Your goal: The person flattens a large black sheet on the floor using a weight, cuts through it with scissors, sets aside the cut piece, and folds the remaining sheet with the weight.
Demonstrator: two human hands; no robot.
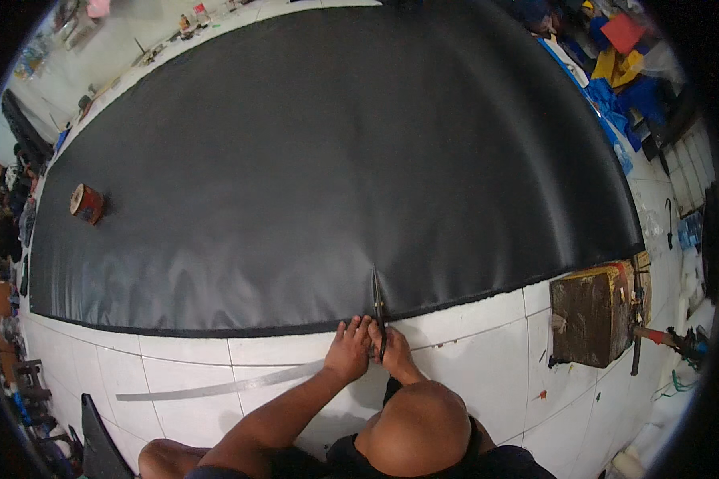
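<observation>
A large sheet of black leather-like material lies spread over the white tiled floor. My right hand is closed round the handles of a pair of scissors. Their blades point away from me and lie over the sheet's near edge, with a crease running on beyond the tips. Close on the left, my left hand rests with fingers stretched out at that edge, touching it. A long flat metal strip lies on the tiles, one end hidden beneath my left wrist. My raised knee hides most of the right forearm.
A rusty round tin stands on the sheet's left part. By the right near corner is a worn wooden block with metal rods beside it. Colourful cloth is heaped at the far right, and clutter lines the left side.
</observation>
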